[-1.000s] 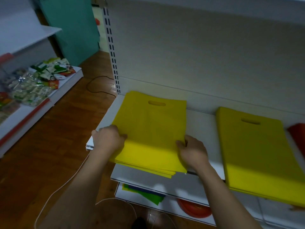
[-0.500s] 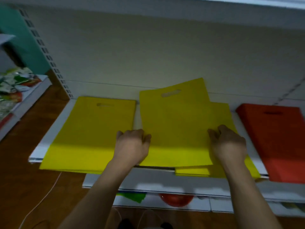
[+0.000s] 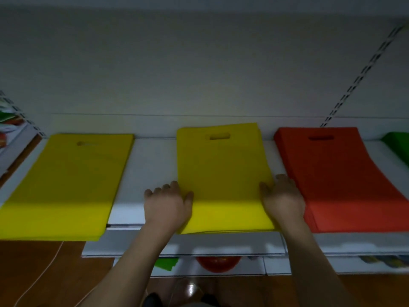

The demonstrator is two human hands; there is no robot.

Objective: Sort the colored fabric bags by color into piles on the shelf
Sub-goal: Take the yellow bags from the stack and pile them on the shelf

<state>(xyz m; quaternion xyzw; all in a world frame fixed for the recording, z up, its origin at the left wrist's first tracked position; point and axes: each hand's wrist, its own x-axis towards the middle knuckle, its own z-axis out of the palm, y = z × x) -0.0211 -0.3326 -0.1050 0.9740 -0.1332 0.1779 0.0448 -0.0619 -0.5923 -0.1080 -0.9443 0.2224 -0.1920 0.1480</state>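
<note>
Here both hands, left hand (image 3: 166,203) and right hand (image 3: 283,196), press relaxed fingers against the middle yellow pile (image 3: 223,180), frame centre; an orange pile (image 3: 336,178) touches the right hand.

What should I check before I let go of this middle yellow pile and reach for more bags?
1. Left hand on the middle yellow pile: at its left edge, ok.
2. Right hand at its right edge: ok.
3. Pile squared: top bag slightly skewed, not ok.
4. Clear of the red pile: cannot tell.
5. One pile per color: second yellow pile lies apart, not ok.
6. Overhang off the shelf: front edges hang over, not ok.
</note>
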